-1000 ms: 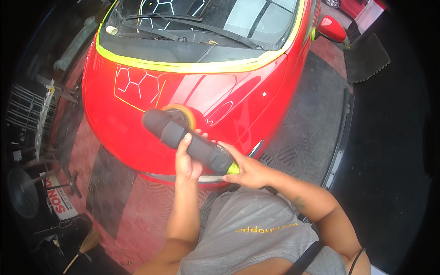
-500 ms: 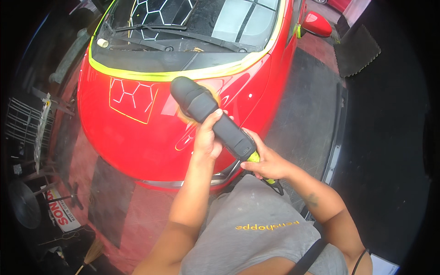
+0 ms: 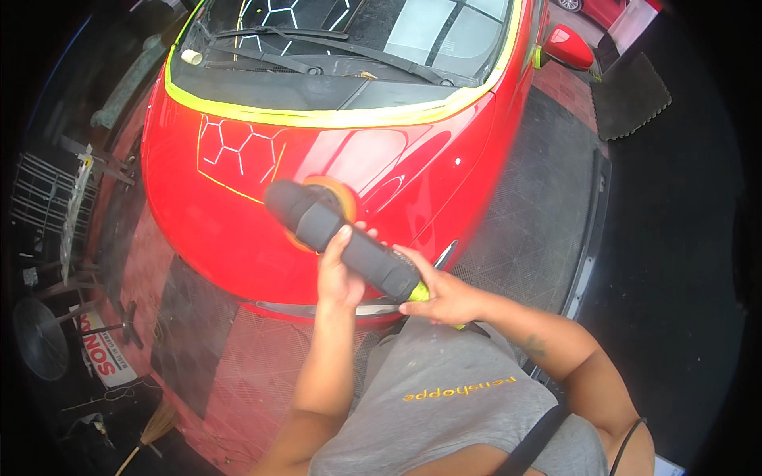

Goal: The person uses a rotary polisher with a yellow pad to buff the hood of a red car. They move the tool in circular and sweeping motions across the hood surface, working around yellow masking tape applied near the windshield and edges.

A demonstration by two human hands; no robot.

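Observation:
A black car polisher (image 3: 353,252) with a yellow-green band at its rear end is held in both hands over a red car hood (image 3: 214,246). Its round orange-yellow pad (image 3: 337,190) lies against the glossy paint, partly hidden by the tool's head. My left hand (image 3: 341,270) grips the polisher's body just behind the head. Farther back, my right hand (image 3: 436,293) is wrapped around the rear of the handle. Yellow-green masking tape (image 3: 309,119) runs along the hood's rear edge below the windshield. Bright hexagon-shaped light reflections show on the paint.
Windshield wipers (image 3: 397,63) and a small whitish roll (image 3: 191,57) lie by the glass. A red side mirror (image 3: 567,47) juts out at the far right. On the left are a round black stool (image 3: 41,337), a wire rack (image 3: 48,194) and a broom (image 3: 157,424).
The polisher has moved left and toward me across the hood, and both hands moved with it. More of the pad now shows. The view has shifted slightly.

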